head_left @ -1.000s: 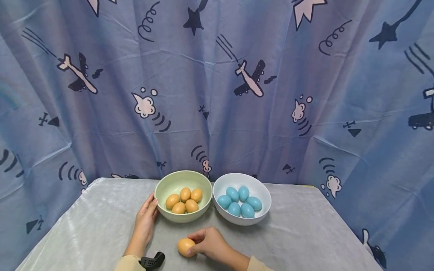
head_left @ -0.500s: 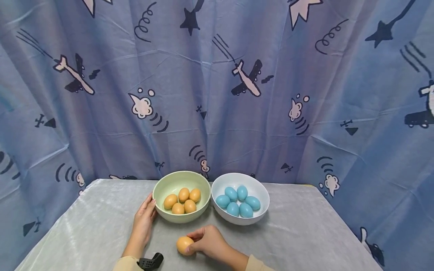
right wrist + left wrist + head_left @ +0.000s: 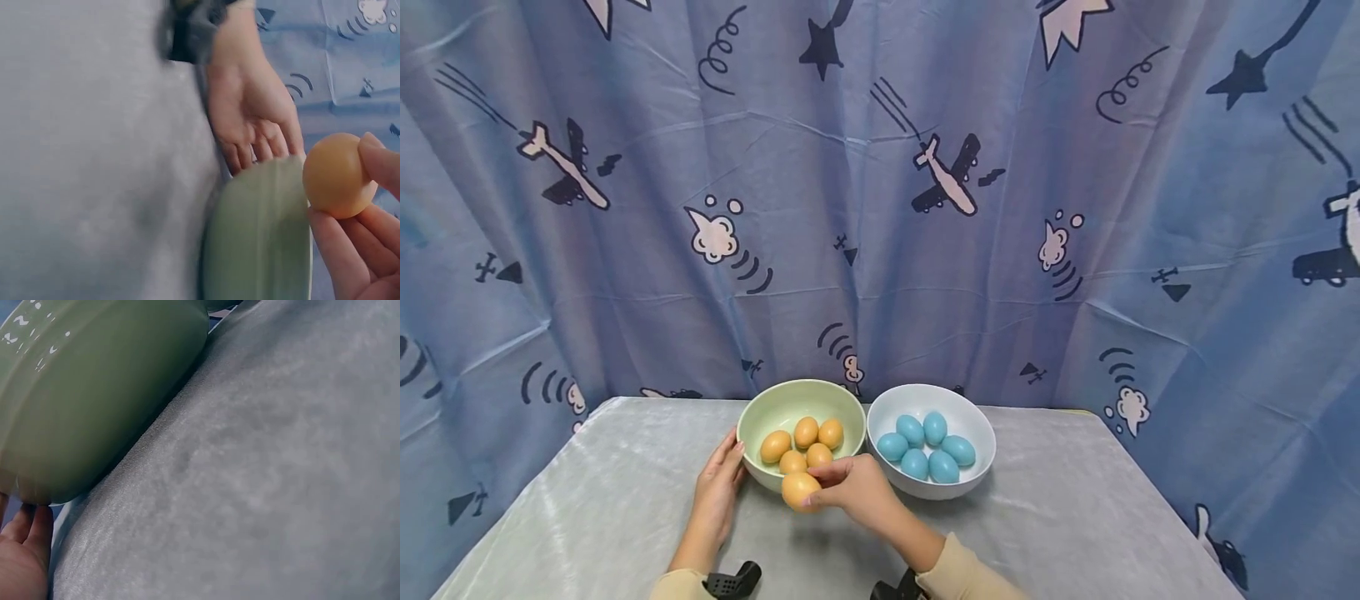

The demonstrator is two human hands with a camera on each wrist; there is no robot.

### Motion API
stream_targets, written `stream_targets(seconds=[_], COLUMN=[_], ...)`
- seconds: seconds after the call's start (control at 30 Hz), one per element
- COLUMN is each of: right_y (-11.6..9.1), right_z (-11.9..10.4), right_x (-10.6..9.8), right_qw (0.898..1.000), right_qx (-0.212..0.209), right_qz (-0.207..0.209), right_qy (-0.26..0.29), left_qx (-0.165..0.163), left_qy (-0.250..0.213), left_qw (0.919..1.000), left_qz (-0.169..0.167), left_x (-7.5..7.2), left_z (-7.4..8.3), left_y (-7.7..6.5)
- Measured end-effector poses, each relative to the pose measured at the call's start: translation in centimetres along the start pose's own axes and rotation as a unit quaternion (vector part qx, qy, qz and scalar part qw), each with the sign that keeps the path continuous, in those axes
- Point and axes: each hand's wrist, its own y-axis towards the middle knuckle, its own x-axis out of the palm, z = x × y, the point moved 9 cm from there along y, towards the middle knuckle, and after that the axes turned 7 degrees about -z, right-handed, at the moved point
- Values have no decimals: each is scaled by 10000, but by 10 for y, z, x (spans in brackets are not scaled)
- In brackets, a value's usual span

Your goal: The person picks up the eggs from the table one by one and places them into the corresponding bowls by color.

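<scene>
Between thumb and fingertips, my right hand (image 3: 859, 493) pinches an orange egg (image 3: 800, 492), raised above the table at the near rim of the green bowl (image 3: 760, 417). The right wrist view shows the same egg (image 3: 339, 175) close up, gripped from both sides. Several more orange eggs (image 3: 806, 432) lie inside the green bowl. My left hand (image 3: 717, 487) rests against that bowl's left side, its fingers touching the outer wall. In the left wrist view, the fingertips (image 3: 41, 522) meet the bowl's lower wall (image 3: 106, 394).
Right beside the green bowl stands a white bowl (image 3: 985, 454) with several blue eggs (image 3: 958, 450). A grey cloth (image 3: 1060, 517) covers the table. Behind its far edge hangs a blue patterned curtain (image 3: 880, 208). Black devices (image 3: 735, 581) sit on the wrists.
My right hand has lifted the orange egg off the table and carried it forward to the green bowl's near rim. The left hand stays against the bowl.
</scene>
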Motion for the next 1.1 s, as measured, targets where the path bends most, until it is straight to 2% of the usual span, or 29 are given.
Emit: stream_targets(seconds=[0.13, 0.3, 0.63, 0.87, 1.1], right_y=[13, 31, 65, 78, 82], right_z=[-6, -6, -7, 2, 6], right_x=[-6, -8, 7, 16, 23], right_qw=[9998, 9988, 9977, 9961, 9928], right_qx=[-16, 116, 82, 128, 164], right_qz=[174, 400, 403, 390, 302], right_qy=[23, -246, -536, -782, -1148], left_qx=[25, -2, 79, 92, 67], left_qy=[-14, 32, -2, 31, 90], left_qw=[10000, 10000, 10000, 9999, 9999], left_qz=[25, 39, 6, -42, -11], left_x=[0, -1, -2, -2, -2], left_z=[0, -1, 4, 1, -2], left_y=[1, 2, 2, 2, 2])
